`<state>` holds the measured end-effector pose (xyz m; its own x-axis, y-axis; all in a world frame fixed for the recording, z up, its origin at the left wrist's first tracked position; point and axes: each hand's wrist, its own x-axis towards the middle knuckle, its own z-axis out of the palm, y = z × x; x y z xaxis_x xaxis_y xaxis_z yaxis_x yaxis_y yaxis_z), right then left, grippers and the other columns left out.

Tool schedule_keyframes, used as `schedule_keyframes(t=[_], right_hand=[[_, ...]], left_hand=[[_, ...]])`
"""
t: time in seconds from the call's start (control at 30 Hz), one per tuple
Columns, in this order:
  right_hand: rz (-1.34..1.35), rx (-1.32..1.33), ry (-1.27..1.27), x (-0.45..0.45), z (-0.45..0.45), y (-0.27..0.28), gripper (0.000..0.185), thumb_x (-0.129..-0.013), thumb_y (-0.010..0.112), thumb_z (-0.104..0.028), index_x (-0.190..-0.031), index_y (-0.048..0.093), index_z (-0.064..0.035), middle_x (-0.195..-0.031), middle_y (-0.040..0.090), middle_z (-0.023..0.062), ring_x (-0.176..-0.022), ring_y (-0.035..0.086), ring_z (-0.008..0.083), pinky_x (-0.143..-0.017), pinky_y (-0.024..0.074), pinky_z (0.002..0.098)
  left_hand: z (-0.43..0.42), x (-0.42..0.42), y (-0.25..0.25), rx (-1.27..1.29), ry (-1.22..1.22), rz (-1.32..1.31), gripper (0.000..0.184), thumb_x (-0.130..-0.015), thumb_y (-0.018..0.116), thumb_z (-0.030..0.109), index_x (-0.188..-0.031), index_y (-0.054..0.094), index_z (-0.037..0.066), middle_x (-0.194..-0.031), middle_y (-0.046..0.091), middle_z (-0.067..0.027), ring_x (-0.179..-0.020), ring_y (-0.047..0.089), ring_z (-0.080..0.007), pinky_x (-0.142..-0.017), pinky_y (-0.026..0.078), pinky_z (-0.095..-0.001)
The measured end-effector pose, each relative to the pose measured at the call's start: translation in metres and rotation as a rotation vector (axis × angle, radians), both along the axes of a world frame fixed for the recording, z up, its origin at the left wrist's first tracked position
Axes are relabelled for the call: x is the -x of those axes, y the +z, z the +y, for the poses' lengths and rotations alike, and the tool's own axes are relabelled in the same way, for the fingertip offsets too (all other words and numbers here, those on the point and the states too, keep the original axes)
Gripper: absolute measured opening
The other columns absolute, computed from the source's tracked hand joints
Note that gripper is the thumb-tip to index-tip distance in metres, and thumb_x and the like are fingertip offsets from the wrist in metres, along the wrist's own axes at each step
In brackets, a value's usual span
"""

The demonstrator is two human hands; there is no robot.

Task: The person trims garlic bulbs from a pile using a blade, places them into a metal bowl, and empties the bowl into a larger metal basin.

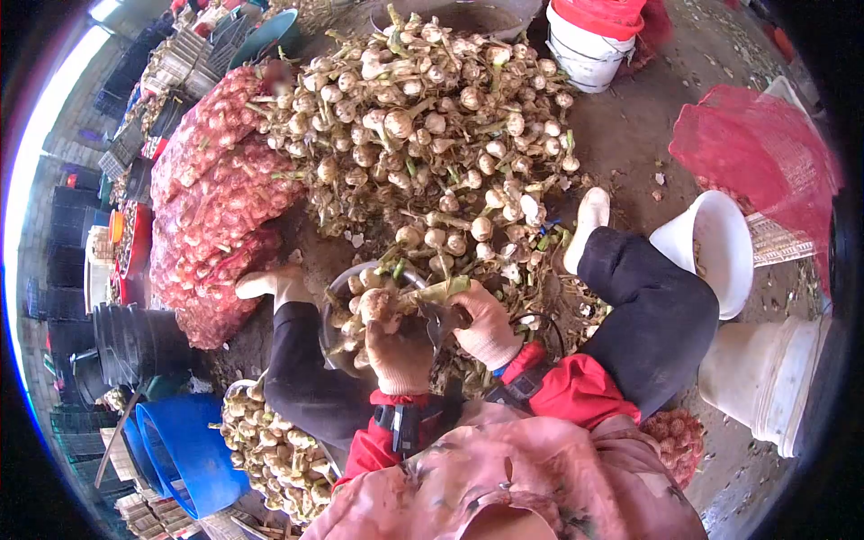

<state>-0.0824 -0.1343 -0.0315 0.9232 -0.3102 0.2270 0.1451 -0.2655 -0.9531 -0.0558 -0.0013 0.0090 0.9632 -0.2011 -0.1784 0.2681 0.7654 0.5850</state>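
My left hand (399, 354), in a pale glove, is closed on a garlic bulb (380, 308) above a metal bowl (336, 337) that stands between my legs with more bulbs in it. The green stalk of that bulb reaches right toward my right hand (487, 328). My gloved right hand has its fingers wrapped round a tool with a dark metal blade (438, 324), which lies against the stalk. Just ahead of both hands spreads a large heap of garlic (423, 135) with stalks and roots.
A full red mesh sack (211, 198) lies left of the heap. Blue (193, 450) and black (144, 346) buckets stand at the left. White buckets (720, 252) (765, 382) and a red net (756, 144) are at the right. Trimmed garlic (274, 450) lies near my left leg.
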Motion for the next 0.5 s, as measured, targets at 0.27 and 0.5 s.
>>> schedule_keyframes(t=[0.27, 0.5], right_hand=[[0.782, -0.555, -0.208, 0.017, -0.027, -0.161, 0.023, -0.07, 0.068, 0.002, -0.091, 0.066, -0.0082, -0.07, 0.059, -0.0014, -0.061, 0.055, 0.0113, -0.057, 0.0465, 0.0281], [0.762, -0.756, -0.425, -0.007, -0.035, -0.112, 0.02, -0.07, 0.071, 0.001, -0.088, 0.069, -0.0074, -0.075, 0.064, -0.0006, -0.064, 0.058, 0.0114, -0.059, 0.0463, 0.0264]], left_hand=[[0.018, -0.019, 0.024, -0.078, 0.175, 0.196, 0.058, -0.085, 0.061, 0.051, -0.131, 0.052, 0.018, -0.128, 0.057, -0.0072, -0.118, 0.055, -0.0287, -0.098, 0.047, -0.0489], [0.164, -0.061, -0.061, -1.284, -0.306, 0.004, 0.063, -0.078, 0.077, 0.014, -0.134, 0.048, 0.005, -0.121, 0.062, -0.0089, -0.107, 0.063, -0.0244, -0.094, 0.05, -0.036]])
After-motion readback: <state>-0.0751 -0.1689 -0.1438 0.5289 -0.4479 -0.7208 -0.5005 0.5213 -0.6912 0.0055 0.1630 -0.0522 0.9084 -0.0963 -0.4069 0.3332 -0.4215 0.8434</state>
